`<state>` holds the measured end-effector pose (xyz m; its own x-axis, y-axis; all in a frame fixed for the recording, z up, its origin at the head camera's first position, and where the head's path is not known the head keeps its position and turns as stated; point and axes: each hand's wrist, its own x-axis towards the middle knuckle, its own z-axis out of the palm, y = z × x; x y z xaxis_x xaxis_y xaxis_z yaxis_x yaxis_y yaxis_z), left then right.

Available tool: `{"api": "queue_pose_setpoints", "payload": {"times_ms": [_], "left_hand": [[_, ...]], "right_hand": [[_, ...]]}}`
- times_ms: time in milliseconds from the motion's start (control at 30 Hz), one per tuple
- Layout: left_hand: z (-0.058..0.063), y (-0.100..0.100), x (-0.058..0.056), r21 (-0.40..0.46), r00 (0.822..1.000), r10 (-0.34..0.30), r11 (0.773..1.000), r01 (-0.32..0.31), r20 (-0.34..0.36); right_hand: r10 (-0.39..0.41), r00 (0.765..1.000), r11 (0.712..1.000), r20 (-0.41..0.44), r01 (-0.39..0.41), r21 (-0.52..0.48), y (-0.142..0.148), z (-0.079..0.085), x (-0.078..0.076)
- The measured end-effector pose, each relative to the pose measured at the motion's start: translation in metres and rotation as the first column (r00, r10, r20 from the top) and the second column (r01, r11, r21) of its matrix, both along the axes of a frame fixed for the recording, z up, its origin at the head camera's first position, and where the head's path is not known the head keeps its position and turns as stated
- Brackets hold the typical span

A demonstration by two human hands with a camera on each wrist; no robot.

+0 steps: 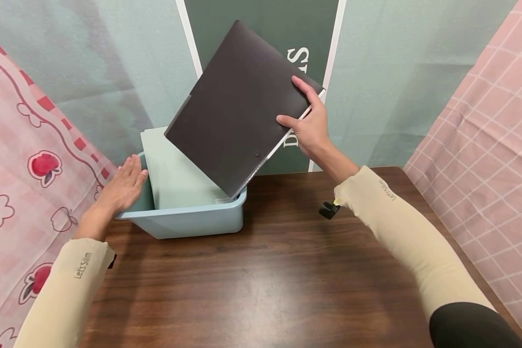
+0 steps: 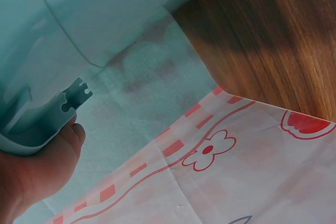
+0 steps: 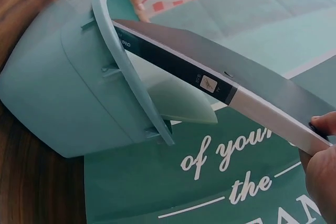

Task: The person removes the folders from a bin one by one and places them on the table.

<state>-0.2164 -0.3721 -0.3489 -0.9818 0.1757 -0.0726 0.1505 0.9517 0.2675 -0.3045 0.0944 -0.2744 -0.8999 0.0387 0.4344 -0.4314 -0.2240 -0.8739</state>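
My right hand [image 1: 313, 123] grips a dark grey file folder [image 1: 243, 96] by its white-edged spine, thumb and a finger showing on the dark cover. The folder is tilted above a light blue plastic bin [image 1: 200, 222], its lower corner at the bin's right rim. In the right wrist view, the folder's spine [image 3: 178, 69] carries a dark label strip. A pale green folder [image 1: 174, 169] leans inside the bin. Over the bin's left rim lies my left hand [image 1: 123, 186], fingers straight and together; in the left wrist view part of it shows against the rim.
The bin stands at the back left of a brown wooden table [image 1: 261, 280]. Behind it hangs a green cloth [image 1: 374, 72] with white lettering. Pink patterned cloths flank the table, one with apples [image 1: 45, 166] at left and one checked [image 1: 496, 121] at right.
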Motion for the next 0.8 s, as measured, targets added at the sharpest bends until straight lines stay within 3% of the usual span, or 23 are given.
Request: {"api": "queue_pose_setpoints", "payload": {"times_ms": [500, 800], "left_hand": [[0.001, 0.0, 0.002, 0.006, 1.0, -0.011, 1.0, 0.011, -0.007], [0.002, 0.0, 0.004, 0.017, 1.0, -0.006, 1.0, 0.006, -0.007]], "right_hand": [[0.034, 0.999, 0.993, -0.028, -0.037, -0.109, 0.029, 0.014, 0.004], [0.147, 0.989, 0.968, -0.027, -0.15, -0.203, 0.049, 0.02, 0.009]]}}
